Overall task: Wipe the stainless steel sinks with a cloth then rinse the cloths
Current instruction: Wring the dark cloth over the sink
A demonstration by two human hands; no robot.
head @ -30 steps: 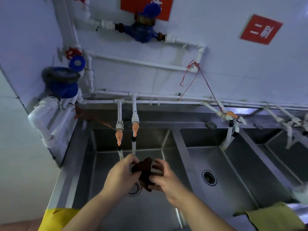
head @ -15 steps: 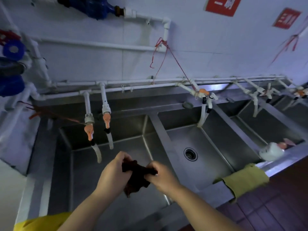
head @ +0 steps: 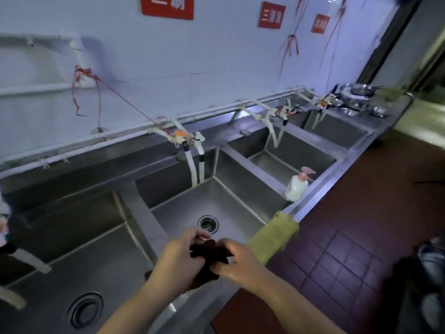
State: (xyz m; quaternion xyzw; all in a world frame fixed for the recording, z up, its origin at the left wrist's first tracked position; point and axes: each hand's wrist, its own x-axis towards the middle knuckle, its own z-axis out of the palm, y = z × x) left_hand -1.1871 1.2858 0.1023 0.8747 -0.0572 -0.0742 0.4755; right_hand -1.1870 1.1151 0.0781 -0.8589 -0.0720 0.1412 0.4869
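Four stainless steel sinks (head: 236, 203) run along a white tiled wall; one yellow cloth (head: 274, 239) drapes the front rim. At lower centre, left hand (head: 179, 259) and right hand (head: 237, 261) both grip one dark, bunched cloth (head: 207, 255).

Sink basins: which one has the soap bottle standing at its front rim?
The third basin from the left; the white pump bottle stands at its front corner. The others' rims carry no bottle.
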